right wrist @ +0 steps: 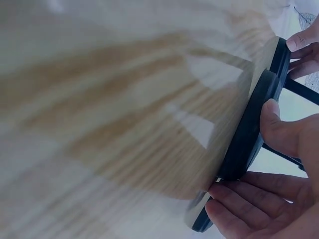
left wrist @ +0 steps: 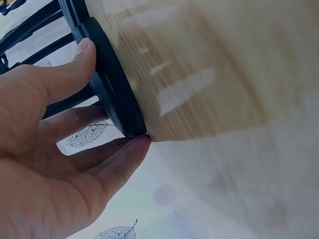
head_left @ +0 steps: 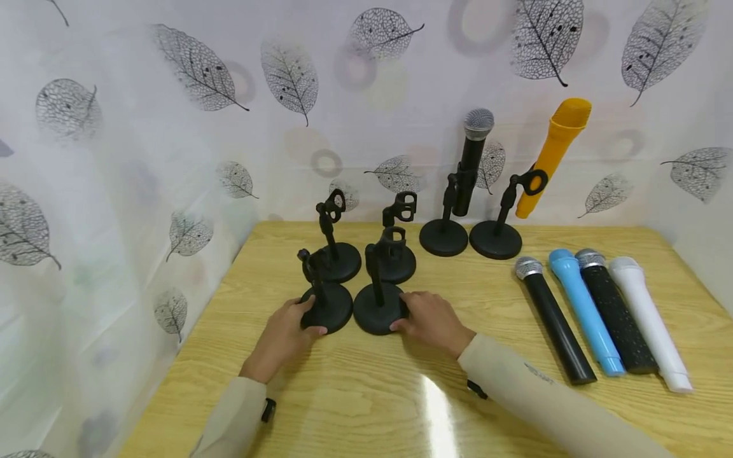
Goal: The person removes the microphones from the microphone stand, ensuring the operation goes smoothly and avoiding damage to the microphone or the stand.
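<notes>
My left hand grips the round base of a black desktop microphone stand, thumb at the near side and fingers round the outer edge. My right hand holds the base of a second black microphone stand from its right side. Both bases rest on the table close beside each other, and their clips are vacant. In the left wrist view, the thumb and fingertips touch the rim of the base. The right wrist view has the thumb and fingers on either side of the other base.
Behind these stand two more vacant stands. Farther right, stands hold a black microphone and an orange microphone. Black, light blue, speckled black and white microphones lie on the wooden table.
</notes>
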A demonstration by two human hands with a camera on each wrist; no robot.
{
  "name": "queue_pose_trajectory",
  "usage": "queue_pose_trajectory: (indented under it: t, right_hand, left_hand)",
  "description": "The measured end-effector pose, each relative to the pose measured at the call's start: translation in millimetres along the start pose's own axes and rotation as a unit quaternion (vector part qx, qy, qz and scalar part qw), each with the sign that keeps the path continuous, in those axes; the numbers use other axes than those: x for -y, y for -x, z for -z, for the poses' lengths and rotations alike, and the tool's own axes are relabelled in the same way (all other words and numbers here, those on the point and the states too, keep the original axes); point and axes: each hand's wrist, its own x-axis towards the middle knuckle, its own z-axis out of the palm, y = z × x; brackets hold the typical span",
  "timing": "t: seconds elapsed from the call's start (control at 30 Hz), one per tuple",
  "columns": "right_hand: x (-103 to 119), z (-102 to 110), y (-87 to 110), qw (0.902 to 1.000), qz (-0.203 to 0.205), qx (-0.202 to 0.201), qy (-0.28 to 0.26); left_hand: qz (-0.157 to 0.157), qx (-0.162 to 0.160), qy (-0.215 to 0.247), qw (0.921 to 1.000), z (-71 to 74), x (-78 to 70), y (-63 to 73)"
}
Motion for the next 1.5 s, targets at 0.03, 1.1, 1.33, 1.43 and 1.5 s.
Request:
queue_pose_trajectory:
  t: [0.03,1.1,1.33,1.43,1.5]
  right_hand:
    - [-0.6,0.4,-1.7,1.0000,-0.002,0.001,0.000]
    - [-65.0,88.6,102.6,0.9935,-0.089,-0.071,-0.012]
    - [-73.7,92.3,117.0,0.9908,-0.094,-0.096,-0.016]
    - [-74.5,93.5,119.6,0.9899,-0.096,-0.102,-0.020]
    - [-74.4,93.3,120.5,0.9893,-0.098,-0.106,-0.023]
  left_hand:
    - [0.000,0.001,-0.001,1.0000,0.5,0.4,-2.3]
    - [-0.178,0.104,0.118,0.9714,-29.8,-163.3,-30.4]
    - [-0.123,0.089,0.185,0.9710,-48.9,-197.4,-80.3]
    - [-0.104,0.050,0.203,0.9723,-56.8,-208.6,-102.3]
    - [-0.097,0.016,0.206,0.9737,-61.7,-214.7,-117.1]
